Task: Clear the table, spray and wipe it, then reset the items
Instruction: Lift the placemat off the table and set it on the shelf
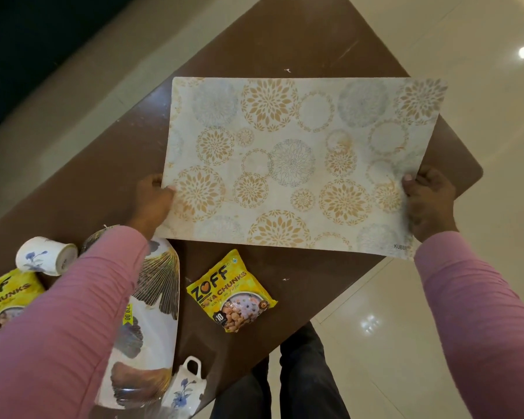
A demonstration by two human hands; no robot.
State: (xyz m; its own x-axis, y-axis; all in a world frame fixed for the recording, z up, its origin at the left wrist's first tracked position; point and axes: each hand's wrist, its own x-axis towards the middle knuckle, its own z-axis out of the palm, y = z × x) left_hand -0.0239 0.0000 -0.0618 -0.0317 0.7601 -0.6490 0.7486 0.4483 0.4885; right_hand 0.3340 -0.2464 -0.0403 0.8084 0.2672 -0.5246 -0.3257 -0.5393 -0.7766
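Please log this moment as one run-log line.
left hand: grips placemat | right hand: grips placemat | table: packets, cups, patterned mat remain

A placemat [297, 158] is held over the middle of the surface [109, 164], overhanging its right edge. Nearer the person, a soya chunks packet [229, 293] lies by the near edge. Left of it lies a rolled mat [147, 322], with a second packet [3, 300] and a tipped cup [43, 257] at the left, and another cup [185, 385] at the near edge.
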